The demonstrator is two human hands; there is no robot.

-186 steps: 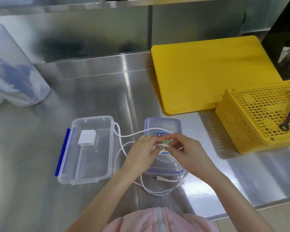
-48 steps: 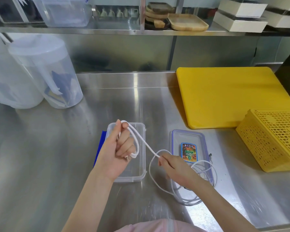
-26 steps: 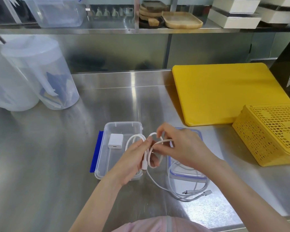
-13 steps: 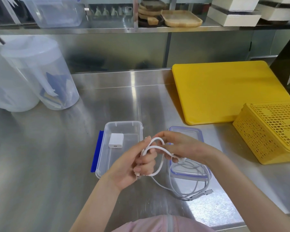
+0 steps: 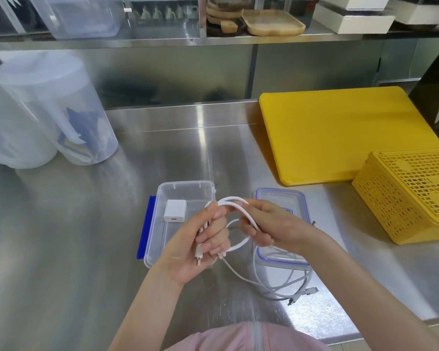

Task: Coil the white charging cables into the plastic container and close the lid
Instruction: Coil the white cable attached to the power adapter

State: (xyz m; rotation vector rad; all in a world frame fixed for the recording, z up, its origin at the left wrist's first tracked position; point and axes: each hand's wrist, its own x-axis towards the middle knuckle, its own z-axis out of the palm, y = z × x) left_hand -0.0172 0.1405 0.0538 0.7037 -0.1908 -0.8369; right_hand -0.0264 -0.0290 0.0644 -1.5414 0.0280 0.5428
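While looped between both hands above the steel counter, white charging cable arcing from one fist to the other, just in front of the plastic container. Left hand curled tight around several turns of that cable, a metal-tipped plug poking out below the palm, a second plug end showing beside the little finger. Right hand pinching the same cable's upper loop between thumb and bent fingers, hovering just right of the container and partly over the lid. Slack trailing down from the left hand onto the counter, right of the container's near corner. More cable lying in loose grey-white loops under and in front of the lid, connectors resting at the near end.

Container open, clear, with a blue clip along its left wall and a white charger block lying inside toward the far end. Lid flat on the counter, right of the container, apart from it, blue-rimmed with a coloured label mostly hidden by the right hand.

Further right of the container: yellow cutting board, and nearer, a yellow perforated basket turned upside down. Far left of the container: two translucent lidded jugs. Behind, a shelf with wooden trays.
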